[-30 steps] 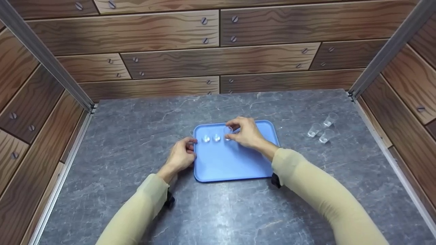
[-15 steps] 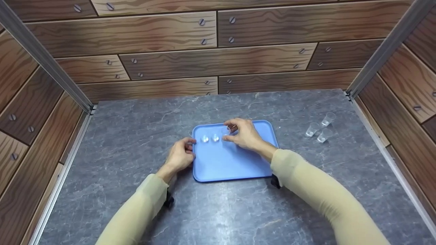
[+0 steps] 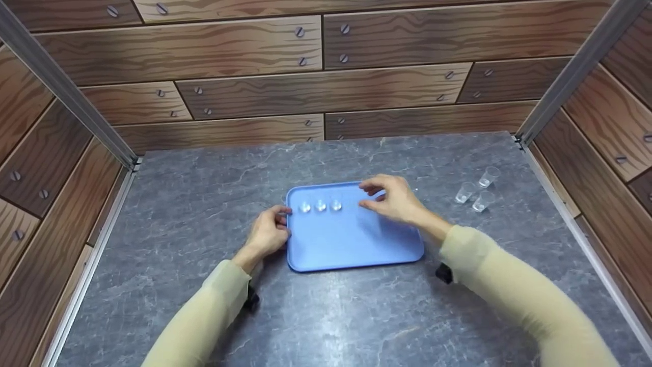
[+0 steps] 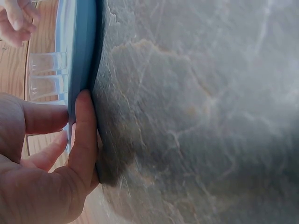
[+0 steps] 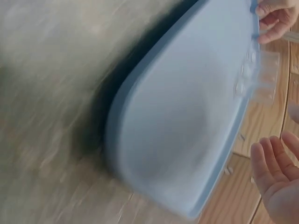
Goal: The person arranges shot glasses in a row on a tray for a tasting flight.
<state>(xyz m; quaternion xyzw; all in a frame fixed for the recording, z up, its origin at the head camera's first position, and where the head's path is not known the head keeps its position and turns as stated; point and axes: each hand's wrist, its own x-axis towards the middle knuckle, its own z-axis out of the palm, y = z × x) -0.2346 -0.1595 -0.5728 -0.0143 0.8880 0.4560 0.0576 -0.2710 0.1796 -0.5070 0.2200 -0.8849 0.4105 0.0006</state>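
Observation:
A blue tray lies on the table. Along its far left part, three small clear plastic cups stand in a row: a left cup, a middle cup and a right cup. At the tray's left edge my left hand pinches the rim, with fingers on the outer side and over the edge in the left wrist view. Above the tray's far right part hovers my right hand, holding nothing, its fingers apart and relaxed in the right wrist view.
Three more clear plastic cups stand close together on the table at the right: a near-left cup, a far cup and a near-right cup. Wood-patterned walls with metal posts enclose the grey marbled table.
My right hand has let go of the third cup, which now stands beside the other two on the tray, and has moved right. The left hand has stayed at the tray's edge.

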